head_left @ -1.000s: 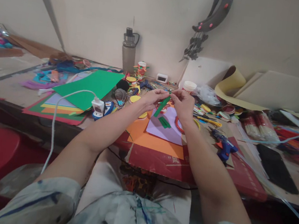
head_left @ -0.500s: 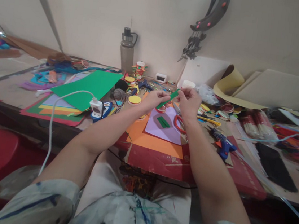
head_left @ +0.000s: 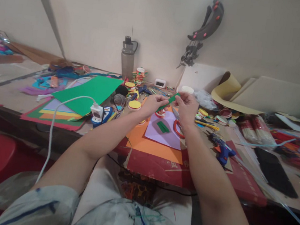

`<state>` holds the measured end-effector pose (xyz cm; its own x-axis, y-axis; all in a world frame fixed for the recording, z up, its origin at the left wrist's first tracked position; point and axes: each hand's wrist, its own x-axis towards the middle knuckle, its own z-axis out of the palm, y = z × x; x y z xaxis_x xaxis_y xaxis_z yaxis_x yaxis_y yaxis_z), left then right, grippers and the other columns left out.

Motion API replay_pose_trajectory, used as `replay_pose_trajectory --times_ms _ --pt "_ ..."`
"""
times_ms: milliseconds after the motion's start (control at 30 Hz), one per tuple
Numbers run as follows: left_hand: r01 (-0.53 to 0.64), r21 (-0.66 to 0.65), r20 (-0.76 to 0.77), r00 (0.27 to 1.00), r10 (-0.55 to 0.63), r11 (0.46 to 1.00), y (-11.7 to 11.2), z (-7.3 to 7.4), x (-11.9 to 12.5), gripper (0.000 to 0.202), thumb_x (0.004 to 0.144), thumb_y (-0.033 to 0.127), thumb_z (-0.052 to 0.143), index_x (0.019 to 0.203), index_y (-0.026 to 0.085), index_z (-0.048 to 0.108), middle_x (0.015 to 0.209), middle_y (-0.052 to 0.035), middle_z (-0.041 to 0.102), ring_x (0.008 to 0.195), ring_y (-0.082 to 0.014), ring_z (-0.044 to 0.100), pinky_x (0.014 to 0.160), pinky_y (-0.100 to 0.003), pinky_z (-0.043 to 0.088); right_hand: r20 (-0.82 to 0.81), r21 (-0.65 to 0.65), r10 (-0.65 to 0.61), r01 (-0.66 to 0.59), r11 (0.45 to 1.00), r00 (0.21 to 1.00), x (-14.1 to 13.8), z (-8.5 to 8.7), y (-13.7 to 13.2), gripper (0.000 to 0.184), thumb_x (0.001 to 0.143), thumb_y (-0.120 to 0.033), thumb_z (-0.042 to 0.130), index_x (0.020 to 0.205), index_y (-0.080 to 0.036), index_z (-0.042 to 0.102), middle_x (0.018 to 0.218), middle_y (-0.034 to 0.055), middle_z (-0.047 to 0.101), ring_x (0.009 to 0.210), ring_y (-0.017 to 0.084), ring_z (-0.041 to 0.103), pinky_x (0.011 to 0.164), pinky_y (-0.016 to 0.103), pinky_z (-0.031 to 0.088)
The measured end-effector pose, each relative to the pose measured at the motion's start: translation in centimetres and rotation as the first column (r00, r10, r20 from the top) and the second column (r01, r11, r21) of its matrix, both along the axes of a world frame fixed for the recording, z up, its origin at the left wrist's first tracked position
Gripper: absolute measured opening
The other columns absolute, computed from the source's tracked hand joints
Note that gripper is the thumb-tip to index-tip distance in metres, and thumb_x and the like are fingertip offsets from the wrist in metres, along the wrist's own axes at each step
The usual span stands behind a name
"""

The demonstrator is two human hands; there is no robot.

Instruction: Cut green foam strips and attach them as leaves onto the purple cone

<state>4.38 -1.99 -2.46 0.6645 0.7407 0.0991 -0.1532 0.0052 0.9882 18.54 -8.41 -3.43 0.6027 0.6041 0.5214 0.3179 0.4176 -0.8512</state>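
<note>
A narrow green paper strip [head_left: 171, 100] is stretched between my two hands, raised above the table. My left hand [head_left: 155, 104] pinches its lower left end, and my right hand [head_left: 186, 104] pinches the upper right end. Below them lies a purple paper sheet [head_left: 160, 139] on top of an orange sheet [head_left: 140, 146]. Small green paper pieces [head_left: 162, 127] rest on the purple sheet. Scissors with red handles [head_left: 178, 128] lie beneath my right wrist, partly hidden by it. Just under my left fingers sits a small round white-and-red piece [head_left: 160, 114], partly covered.
Left of my arm are a large green sheet [head_left: 89, 94], stacked coloured paper and a power strip [head_left: 102, 115] with a white cable. A blue glue gun [head_left: 225, 152] and black phone [head_left: 276, 172] lie right. A grey bottle [head_left: 127, 58] stands at the wall.
Both hands keep their pinch on the green strip, which has shifted only slightly between them. The whole view has moved a little, so the table appears lower.
</note>
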Motion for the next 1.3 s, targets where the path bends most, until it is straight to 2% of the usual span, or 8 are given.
replay_pose_trajectory --times_ms 167,267,467,600,933,1100,1300 --pt "0.037 -0.006 0.014 0.999 -0.037 0.999 -0.2 0.2 -0.1 0.013 0.099 0.011 0.064 0.086 0.012 0.067 0.059 0.0013 0.069 0.043 -0.0060 0.056 0.050 -0.020 0.043 -0.067 0.002 -0.003 0.003 1.000 0.998 0.3 -0.1 0.3 0.013 0.078 -0.028 0.072 0.088 -0.022 0.066 0.069 -0.0042 0.066 0.061 0.013 0.062 0.064 0.028 0.056" --pt "0.065 -0.043 0.007 0.998 -0.065 0.997 0.1 -0.1 0.0 0.015 0.100 0.015 0.065 0.085 0.011 0.067 0.063 -0.0013 0.071 0.047 -0.0065 0.060 0.054 -0.019 0.046 -0.083 0.000 -0.023 0.023 1.000 0.996 0.5 -0.1 0.3 0.012 0.078 -0.027 0.072 0.087 -0.023 0.065 0.070 -0.0039 0.066 0.062 0.013 0.062 0.064 0.028 0.056" --pt "0.081 -0.124 0.010 0.997 -0.080 0.989 0.8 -0.5 0.1 0.006 0.095 0.012 0.069 0.089 0.009 0.069 0.070 -0.0041 0.074 0.055 -0.0093 0.067 0.056 -0.021 0.051 -0.073 0.019 -0.022 0.024 1.000 0.997 0.7 -0.2 0.4 0.011 0.078 -0.026 0.072 0.085 -0.022 0.065 0.068 -0.0035 0.064 0.060 0.013 0.060 0.063 0.029 0.054" --pt "0.076 -0.146 0.013 0.997 -0.075 0.986 1.1 -0.8 0.2 0.001 0.093 0.010 0.068 0.092 0.010 0.069 0.072 -0.0044 0.075 0.056 -0.0101 0.068 0.055 -0.021 0.050 -0.052 0.008 -0.039 0.039 0.999 0.998 0.7 -0.5 0.6 0.013 0.079 -0.029 0.072 0.087 -0.022 0.064 0.069 -0.0038 0.064 0.061 0.014 0.061 0.063 0.029 0.054" --pt "0.067 -0.134 0.036 0.997 -0.063 0.989 1.7 -1.4 0.6 0.009 0.089 0.013 0.067 0.082 0.014 0.062 0.069 -0.0036 0.075 0.053 -0.0104 0.065 0.051 -0.021 0.044 0.030 -0.006 -0.036 0.036 0.999 0.999 0.7 -0.8 0.7 0.023 0.080 -0.041 0.074 0.090 -0.023 0.064 0.072 -0.0025 0.065 0.064 0.015 0.063 0.067 0.031 0.058" --pt "0.055 -0.144 0.031 0.998 -0.051 0.988 1.5 -1.4 0.6 0.010 0.088 0.011 0.066 0.081 0.015 0.061 0.067 -0.0031 0.073 0.054 -0.0108 0.065 0.050 -0.020 0.043 0.010 0.035 -0.031 0.030 0.999 0.999 0.6 -0.8 0.7 0.023 0.078 -0.040 0.074 0.089 -0.022 0.064 0.072 -0.0029 0.064 0.062 0.014 0.063 0.065 0.030 0.057" --pt "0.065 -0.151 0.040 0.997 -0.059 0.986 1.4 -1.1 0.4 0.014 0.086 0.011 0.066 0.076 0.016 0.058 0.066 -0.0034 0.072 0.051 -0.0105 0.064 0.048 -0.020 0.043 0.011 -0.015 -0.037 0.037 0.999 0.999 0.3 -0.6 0.4 0.016 0.080 -0.032 0.073 0.089 -0.023 0.064 0.071 -0.0032 0.065 0.063 0.015 0.063 0.065 0.030 0.057"
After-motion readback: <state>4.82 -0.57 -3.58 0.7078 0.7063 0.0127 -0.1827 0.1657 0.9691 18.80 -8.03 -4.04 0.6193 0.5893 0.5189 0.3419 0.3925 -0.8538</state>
